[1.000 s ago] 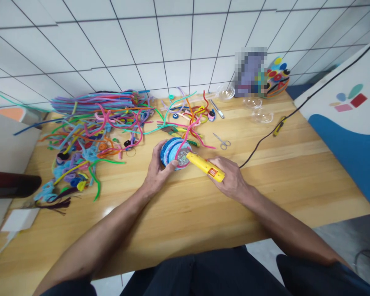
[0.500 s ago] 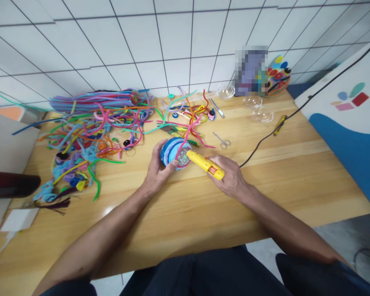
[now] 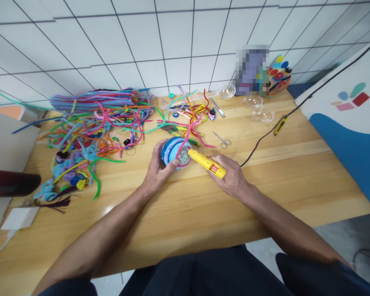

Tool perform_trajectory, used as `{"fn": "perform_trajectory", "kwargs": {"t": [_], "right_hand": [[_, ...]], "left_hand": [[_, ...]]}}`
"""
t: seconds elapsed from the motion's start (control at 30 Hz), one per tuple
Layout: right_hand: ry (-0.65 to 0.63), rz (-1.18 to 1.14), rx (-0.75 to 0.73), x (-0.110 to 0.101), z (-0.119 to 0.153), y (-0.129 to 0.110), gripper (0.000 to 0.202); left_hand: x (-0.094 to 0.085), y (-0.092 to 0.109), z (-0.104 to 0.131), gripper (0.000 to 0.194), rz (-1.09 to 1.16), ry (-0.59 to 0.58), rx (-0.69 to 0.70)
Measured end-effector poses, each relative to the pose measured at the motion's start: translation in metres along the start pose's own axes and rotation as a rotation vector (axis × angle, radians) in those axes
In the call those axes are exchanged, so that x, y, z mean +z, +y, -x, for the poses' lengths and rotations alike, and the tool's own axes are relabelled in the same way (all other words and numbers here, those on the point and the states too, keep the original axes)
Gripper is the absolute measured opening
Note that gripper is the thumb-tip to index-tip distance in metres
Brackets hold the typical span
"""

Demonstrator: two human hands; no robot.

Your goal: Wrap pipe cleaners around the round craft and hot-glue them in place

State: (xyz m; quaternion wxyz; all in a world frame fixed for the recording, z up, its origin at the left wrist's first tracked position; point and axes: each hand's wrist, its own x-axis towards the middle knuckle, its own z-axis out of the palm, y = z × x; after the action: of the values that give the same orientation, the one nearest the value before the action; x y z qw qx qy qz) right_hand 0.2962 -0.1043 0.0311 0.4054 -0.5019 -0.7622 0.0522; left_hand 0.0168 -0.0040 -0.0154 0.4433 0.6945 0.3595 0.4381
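Note:
My left hand (image 3: pixel 159 166) grips a round ball (image 3: pixel 172 151) wrapped in blue, light blue and purple pipe cleaners, its thumb over the front. A clear uncovered patch of the ball faces right, edged by a pink pipe cleaner (image 3: pixel 188 133) whose loose end sticks up and away. In my right hand (image 3: pixel 230 174) is a yellow hot glue gun (image 3: pixel 207 162), fingers wrapped round its handle. The nozzle points left at the ball's clear patch, close to it; whether it touches I cannot tell. A black cord (image 3: pixel 255 149) runs from the gun to the upper right.
Tangled pipe cleaners (image 3: pixel 80 135) cover the table's left side, with a bundle (image 3: pixel 92 100) behind. Pliers (image 3: pixel 172 129) and scissors (image 3: pixel 223 142) lie beyond the ball. Clear plastic half-spheres (image 3: pixel 263 114), a yellow cutter (image 3: pixel 280 125) and a basket of colourful pieces (image 3: pixel 279 84) are right.
The glue gun has drawn back very slightly to the right from the ball. My left hand and the ball stay almost still.

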Motion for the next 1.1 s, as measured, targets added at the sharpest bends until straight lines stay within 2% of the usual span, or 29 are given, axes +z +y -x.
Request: {"fn": "perform_trajectory", "kwargs": {"t": [1.1], "right_hand": [[-0.043, 0.027, 0.06, -0.0012, 0.0043, 0.0012, 0.014]], "left_hand": [[-0.0011, -0.003, 0.0011, 0.082, -0.029, -0.003, 0.004]]}}
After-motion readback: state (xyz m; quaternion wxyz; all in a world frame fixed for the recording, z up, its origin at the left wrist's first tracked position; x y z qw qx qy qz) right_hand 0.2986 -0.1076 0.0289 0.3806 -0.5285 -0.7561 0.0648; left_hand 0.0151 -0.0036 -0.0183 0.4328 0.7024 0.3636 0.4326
